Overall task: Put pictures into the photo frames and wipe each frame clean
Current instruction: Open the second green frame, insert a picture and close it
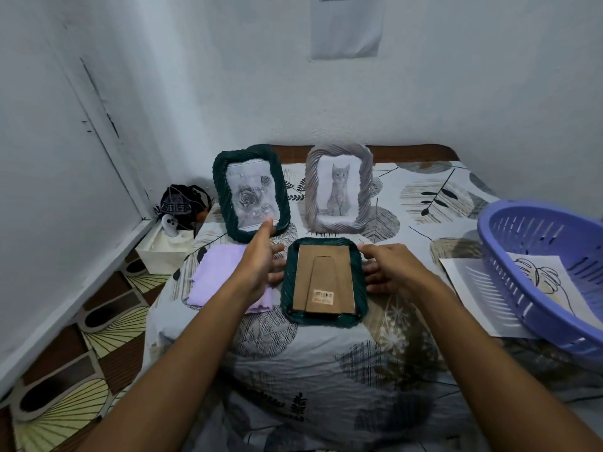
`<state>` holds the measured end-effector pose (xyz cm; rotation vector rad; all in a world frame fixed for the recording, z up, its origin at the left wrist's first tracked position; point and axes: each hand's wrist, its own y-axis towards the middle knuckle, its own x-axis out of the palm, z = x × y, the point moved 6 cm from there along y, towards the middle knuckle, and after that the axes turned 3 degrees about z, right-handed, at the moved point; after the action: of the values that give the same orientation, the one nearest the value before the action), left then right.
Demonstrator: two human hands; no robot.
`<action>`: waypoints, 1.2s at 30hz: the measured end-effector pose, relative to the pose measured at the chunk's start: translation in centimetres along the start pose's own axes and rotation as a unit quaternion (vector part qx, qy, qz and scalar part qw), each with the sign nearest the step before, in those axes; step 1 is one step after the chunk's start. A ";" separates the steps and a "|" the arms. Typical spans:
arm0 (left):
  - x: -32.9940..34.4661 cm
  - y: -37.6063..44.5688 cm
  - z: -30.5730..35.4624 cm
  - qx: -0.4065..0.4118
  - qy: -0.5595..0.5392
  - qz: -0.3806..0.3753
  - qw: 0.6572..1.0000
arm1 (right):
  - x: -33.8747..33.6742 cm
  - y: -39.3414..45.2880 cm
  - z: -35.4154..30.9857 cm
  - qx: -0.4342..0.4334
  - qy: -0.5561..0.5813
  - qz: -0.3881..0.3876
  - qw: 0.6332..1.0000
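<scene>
Both hands [261,256] [388,272] flank face-down frame [324,282] on bedsheet [326,360].

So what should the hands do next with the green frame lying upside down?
Probably take hold of it by its two sides and lift it. The face-down green frame shows its cardboard back, and the left hand and right hand sit open on either side of it. The leaf drawing by the purple basket still waits to go in.

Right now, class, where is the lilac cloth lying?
In the head view, the lilac cloth lies flat on the bed, left of the face-down green frame, partly under the left hand.
</scene>
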<state>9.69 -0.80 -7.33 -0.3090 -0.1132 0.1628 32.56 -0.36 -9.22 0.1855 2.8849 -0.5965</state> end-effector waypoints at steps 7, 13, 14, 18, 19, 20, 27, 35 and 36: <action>-0.8 0.4 0.6 0.059 0.089 0.020 0.994 | 0.4 -0.1 -1.1 -0.092 -0.053 0.051 0.993; 1.3 -0.9 -0.5 0.009 0.083 -0.053 0.995 | 3.2 -0.9 -1.4 -0.052 -0.052 -0.032 0.997; 1.5 -1.0 -0.7 0.002 0.072 -0.056 0.996 | 3.7 -0.9 -1.4 -0.046 -0.055 -0.042 0.997; 1.3 -0.9 -0.8 -0.007 0.037 -0.048 0.998 | 4.7 -0.7 -1.1 -0.029 -0.021 -0.066 0.997; 1.2 -0.9 -0.7 -0.010 0.027 -0.049 0.998 | 4.8 -0.5 -0.9 -0.024 -0.015 -0.068 0.997; 1.1 -0.9 -0.6 -0.013 0.016 -0.052 0.998 | 4.8 -0.3 -0.8 -0.017 -0.006 -0.071 0.997; -0.5 0.1 0.3 0.058 0.059 0.012 0.997 | 4.7 0.5 0.2 0.064 0.063 -0.098 0.991; 0.2 0.0 -0.3 0.014 0.028 -0.008 0.999 | 4.4 0.0 0.5 0.105 0.115 -0.145 0.977; 0.1 0.0 -0.2 0.023 0.036 0.001 0.999 | 4.4 -0.1 0.5 0.107 0.121 -0.146 0.976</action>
<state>9.79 -0.79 -7.50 -0.2685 -0.0375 0.1548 28.38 -0.25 -10.51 -0.1530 3.1031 -1.0025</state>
